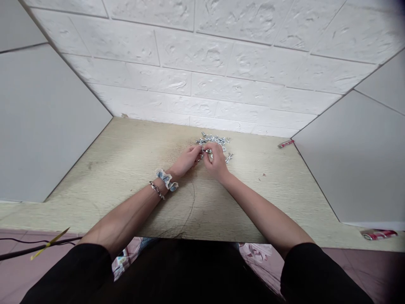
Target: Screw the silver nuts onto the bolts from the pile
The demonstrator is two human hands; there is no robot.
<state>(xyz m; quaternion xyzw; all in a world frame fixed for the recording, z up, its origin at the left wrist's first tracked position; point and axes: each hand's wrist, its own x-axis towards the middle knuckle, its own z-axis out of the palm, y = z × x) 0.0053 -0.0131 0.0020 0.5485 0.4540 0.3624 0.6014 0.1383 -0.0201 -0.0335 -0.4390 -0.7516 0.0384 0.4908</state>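
Observation:
My left hand [187, 160] and my right hand [216, 164] meet fingertip to fingertip over the wooden surface, both in a pinch. A small silvery metal piece, seemingly a bolt [203, 149], shows at the left fingertips. What the right thumb and forefinger pinch against it is too small to make out. Just beyond the hands lies a loose pile of silvery bolts [215, 138] and other small hardware, partly hidden by the fingers. A few more screws [229, 158] lie to the right of my right hand.
The wooden tabletop [142, 147] ends at a white brick-patterned wall [209, 88]. Grey panels [53, 122] flank it left and right. One red battery-like cylinder [286, 144] lies by the right panel, another [379, 234] at the front right edge. A dark cable [38, 250] with a yellow tie hangs at left.

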